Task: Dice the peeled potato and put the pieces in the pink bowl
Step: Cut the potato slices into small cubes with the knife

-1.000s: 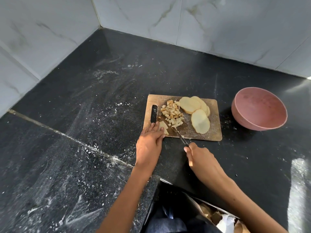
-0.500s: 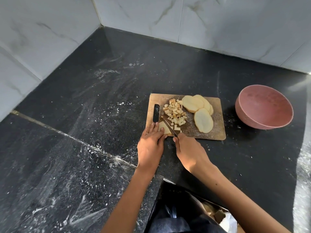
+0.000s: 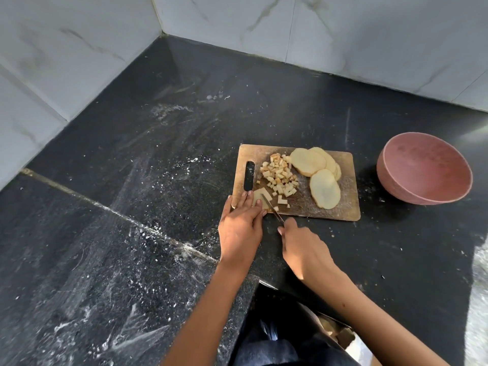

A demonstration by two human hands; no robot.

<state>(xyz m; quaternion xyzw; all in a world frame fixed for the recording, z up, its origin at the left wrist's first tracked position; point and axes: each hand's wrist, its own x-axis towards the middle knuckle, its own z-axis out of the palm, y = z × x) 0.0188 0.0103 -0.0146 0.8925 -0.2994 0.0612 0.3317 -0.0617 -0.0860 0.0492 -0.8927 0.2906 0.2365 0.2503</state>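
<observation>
Left hand (image 3: 241,228) pins a potato slice (image 3: 258,196); right hand (image 3: 303,249) grips the knife (image 3: 273,210). Some dice (image 3: 280,177) cut, whole slices (image 3: 317,175) remain, pink bowl (image 3: 425,169) unfilled.

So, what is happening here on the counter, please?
A person is dicing a potato on a wooden cutting board. The left hand presses a potato slice piece flat at the board's near left corner, while the right hand grips a knife and cuts it. A pile of diced cubes and several whole slices lie on the board. The pink bowl, right of the board, looks empty.
</observation>
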